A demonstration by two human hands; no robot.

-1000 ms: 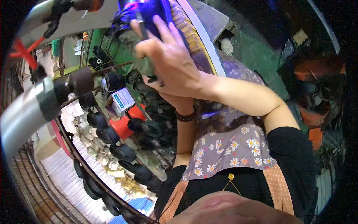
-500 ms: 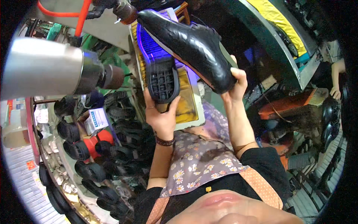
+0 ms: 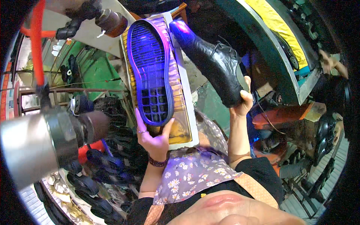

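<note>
With my left hand point(image 3: 155, 140) I grip the heel end of a black shoe sole point(image 3: 152, 71). Its inner side faces up, showing a grid at the heel and ribs toward the toe, and violet light falls on it. Beneath it lies a white-framed board point(image 3: 189, 127) with a stained yellow surface. My right hand point(image 3: 243, 99) is closed round the heel of a black leather shoe upper point(image 3: 213, 56), laced, with a greenish last showing in its opening. The upper points toward the far left, apart from the sole, and a violet glow lies on its toe.
A silver cylindrical lamp-like fixture point(image 3: 33, 144) juts in at the left, near red tubing point(image 3: 37, 48). Several black soles point(image 3: 99, 159) hang on a rack below it. A metal-edged bench with yellow cloth point(image 3: 275, 26) stands at right; another person's hand point(image 3: 332, 63) shows beyond.
The shoe upper has moved right, away from the sole it overlapped. My left hand and the sole have come slightly nearer, and the whole inner side of the sole now shows. My view has shifted.
</note>
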